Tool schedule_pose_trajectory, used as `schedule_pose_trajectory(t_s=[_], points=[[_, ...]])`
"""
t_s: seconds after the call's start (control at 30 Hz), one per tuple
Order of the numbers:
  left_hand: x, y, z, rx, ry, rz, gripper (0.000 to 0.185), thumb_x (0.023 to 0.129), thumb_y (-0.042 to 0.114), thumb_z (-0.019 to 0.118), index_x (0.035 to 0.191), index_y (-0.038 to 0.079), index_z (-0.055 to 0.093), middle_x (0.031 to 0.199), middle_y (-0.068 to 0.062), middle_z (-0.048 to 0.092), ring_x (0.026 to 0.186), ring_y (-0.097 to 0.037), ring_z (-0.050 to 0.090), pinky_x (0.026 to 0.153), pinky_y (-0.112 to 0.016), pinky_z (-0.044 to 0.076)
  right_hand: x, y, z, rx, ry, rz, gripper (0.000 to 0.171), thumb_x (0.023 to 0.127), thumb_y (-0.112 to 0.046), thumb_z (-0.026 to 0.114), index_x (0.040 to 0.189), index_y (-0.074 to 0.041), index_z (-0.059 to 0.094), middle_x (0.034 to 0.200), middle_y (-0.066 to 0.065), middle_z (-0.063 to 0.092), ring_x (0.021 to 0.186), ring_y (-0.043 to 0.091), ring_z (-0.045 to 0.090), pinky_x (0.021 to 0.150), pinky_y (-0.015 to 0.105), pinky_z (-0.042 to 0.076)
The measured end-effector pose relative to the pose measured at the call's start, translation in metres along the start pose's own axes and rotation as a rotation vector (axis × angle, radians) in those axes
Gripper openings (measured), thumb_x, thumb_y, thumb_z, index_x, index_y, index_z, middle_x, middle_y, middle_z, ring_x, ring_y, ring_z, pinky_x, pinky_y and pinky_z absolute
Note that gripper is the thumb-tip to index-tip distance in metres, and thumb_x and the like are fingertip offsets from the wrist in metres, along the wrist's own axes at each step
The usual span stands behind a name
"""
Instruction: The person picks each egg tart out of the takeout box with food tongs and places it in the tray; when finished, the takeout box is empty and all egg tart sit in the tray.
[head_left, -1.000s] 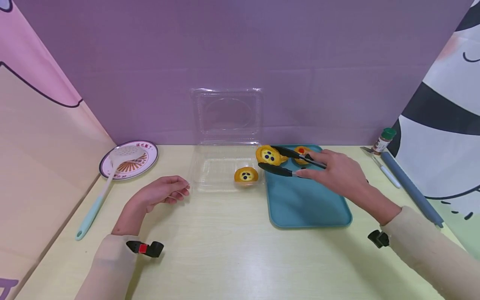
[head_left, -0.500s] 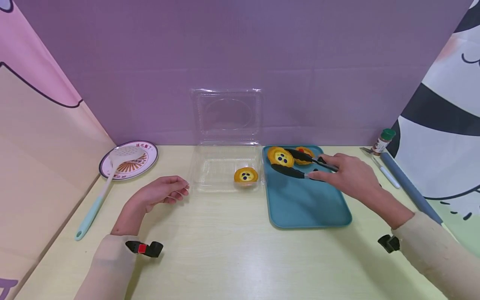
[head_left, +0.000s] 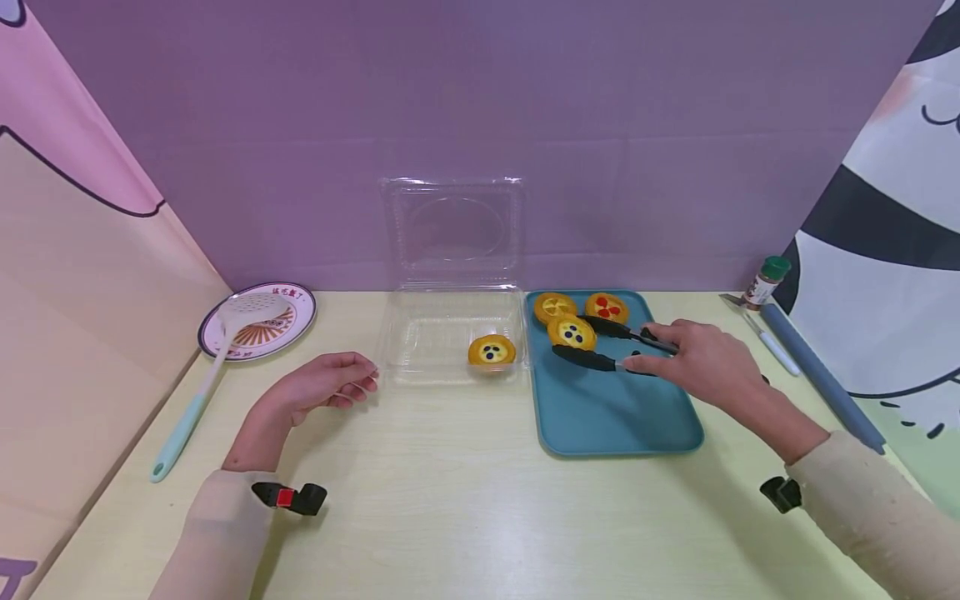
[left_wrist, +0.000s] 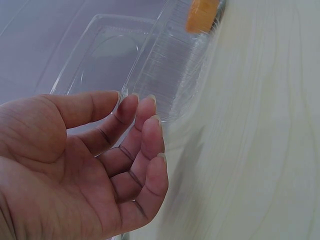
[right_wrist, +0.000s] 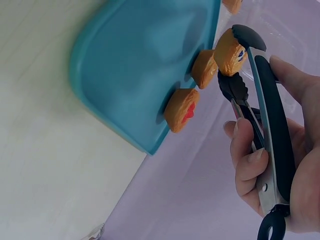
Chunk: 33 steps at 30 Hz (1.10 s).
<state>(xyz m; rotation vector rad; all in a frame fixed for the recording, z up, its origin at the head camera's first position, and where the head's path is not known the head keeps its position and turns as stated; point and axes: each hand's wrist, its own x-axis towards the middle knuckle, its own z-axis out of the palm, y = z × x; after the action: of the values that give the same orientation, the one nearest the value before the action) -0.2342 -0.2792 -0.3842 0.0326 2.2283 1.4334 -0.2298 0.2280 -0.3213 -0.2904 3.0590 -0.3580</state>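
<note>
My right hand grips black-tipped tongs, which hold an egg tart with blueberries over the teal tray. At the tray's back lie a tart with red fruit and a plain yellow-topped tart. Another blueberry tart sits in the front right of the clear plastic box, whose lid stands raised. Beside the box's front left corner is my left hand, fingers loosely curled; whether its fingertips touch the box, I cannot tell.
A skimmer with a pale green handle lies across a patterned plate at the left. On the right are a green-capped spice jar, a white-handled knife and a blue-grey rod. A purple backdrop rises behind the table.
The tongs and the blueberry tart in them have moved right from the box's edge to over the tray, then slightly toward me. My left hand has stayed in place.
</note>
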Motion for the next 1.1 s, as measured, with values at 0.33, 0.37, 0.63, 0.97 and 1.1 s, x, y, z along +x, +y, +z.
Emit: schedule_pose_trajectory(t_s=[0.33,0.37,0.63,0.97,1.1], points=[[0.002,-0.001,-0.001,0.007,0.013,-0.015,0.039,0.105,0.031,0.051,0.125,-0.002,0.055,0.103,-0.002,0.066,0.090,-0.015,0.061,0.079,-0.029,0.053,0.001,0.001,0.006,0.002,-0.016,-0.015,0.091,0.079,-0.074,0.066,0.145,-0.012,0.052,0.124,0.018,0.066,0.073,0.019,0.056,0.050,0.030,0.038],[0.002,-0.001,-0.001,0.005,0.014,-0.015,0.039,0.105,0.031,0.051,0.125,-0.002,0.055,0.103,-0.002,0.066,0.090,-0.015,0.061,0.079,-0.029,0.053,0.001,0.001,0.007,0.000,-0.020,-0.016,0.091,0.079,-0.074,0.066,0.145,-0.012,0.052,0.125,0.019,0.065,0.075,0.020,0.057,0.050,0.030,0.039],[0.001,-0.001,0.000,-0.002,0.015,-0.013,0.038,0.104,0.031,0.053,0.123,-0.001,0.055,0.103,-0.002,0.066,0.090,-0.016,0.061,0.080,-0.029,0.052,0.002,-0.002,0.009,-0.016,-0.038,-0.018,0.090,0.079,-0.074,0.066,0.144,-0.012,0.054,0.131,0.022,0.062,0.080,0.023,0.061,0.050,0.030,0.040],[0.001,-0.002,0.000,-0.011,0.004,-0.003,0.038,0.105,0.028,0.051,0.127,-0.003,0.053,0.099,-0.001,0.063,0.084,-0.012,0.059,0.077,-0.027,0.052,0.003,-0.003,0.012,-0.034,-0.061,-0.020,0.092,0.079,-0.076,0.064,0.144,-0.011,0.054,0.132,0.023,0.062,0.087,0.025,0.062,0.051,0.029,0.042],[0.001,-0.002,0.000,-0.018,-0.001,0.003,0.037,0.105,0.027,0.051,0.126,-0.004,0.053,0.096,-0.001,0.061,0.081,-0.011,0.057,0.075,-0.026,0.052,0.003,-0.004,0.013,-0.033,-0.074,-0.015,0.091,0.080,-0.074,0.065,0.144,-0.011,0.053,0.132,0.023,0.061,0.088,0.025,0.061,0.051,0.030,0.042]])
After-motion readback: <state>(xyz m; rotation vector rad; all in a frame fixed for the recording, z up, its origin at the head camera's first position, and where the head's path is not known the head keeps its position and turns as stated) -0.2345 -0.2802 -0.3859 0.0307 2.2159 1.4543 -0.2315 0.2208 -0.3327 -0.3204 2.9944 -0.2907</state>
